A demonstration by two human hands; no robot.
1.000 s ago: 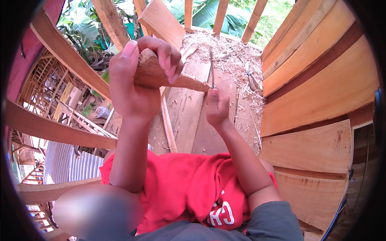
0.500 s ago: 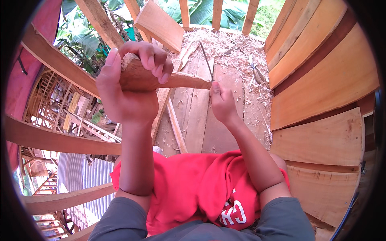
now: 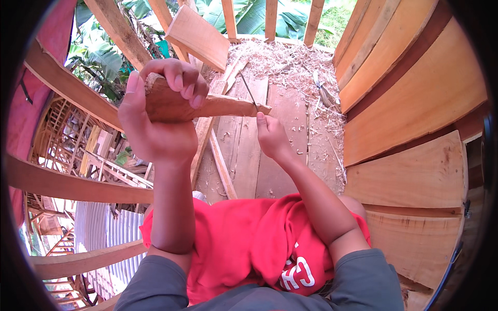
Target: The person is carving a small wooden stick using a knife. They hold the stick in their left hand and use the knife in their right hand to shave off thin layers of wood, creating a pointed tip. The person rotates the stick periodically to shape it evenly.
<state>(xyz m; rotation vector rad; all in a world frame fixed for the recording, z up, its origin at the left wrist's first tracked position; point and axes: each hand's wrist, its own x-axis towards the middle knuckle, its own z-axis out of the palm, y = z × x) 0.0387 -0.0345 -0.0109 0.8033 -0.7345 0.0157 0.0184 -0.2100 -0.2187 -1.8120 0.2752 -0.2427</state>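
My left hand (image 3: 166,132) is closed around the thick end of a carved piece of wood (image 3: 228,107), held up in front of me. Its narrower end points to the right, and the underside is hidden. Against that narrow end lies a thin dark rod-like tool (image 3: 248,89), slanting up and to the left. My right hand (image 3: 273,139) is closed on the tool's near end, with the thumb on top. How the tool's gripped end is shaped is hidden in the hand.
Wood shavings (image 3: 290,62) cover the far part of the plank floor (image 3: 249,166). A loose board (image 3: 199,36) leans at the far left. Wooden slats (image 3: 78,179) rail the left side, and boards (image 3: 404,171) wall the right. Red cloth (image 3: 244,228) covers my lap.
My right hand and the thin tool have shifted left along the wood, so its tip now shows beyond the tool. My left hand keeps its grip. The whole view has turned slightly.
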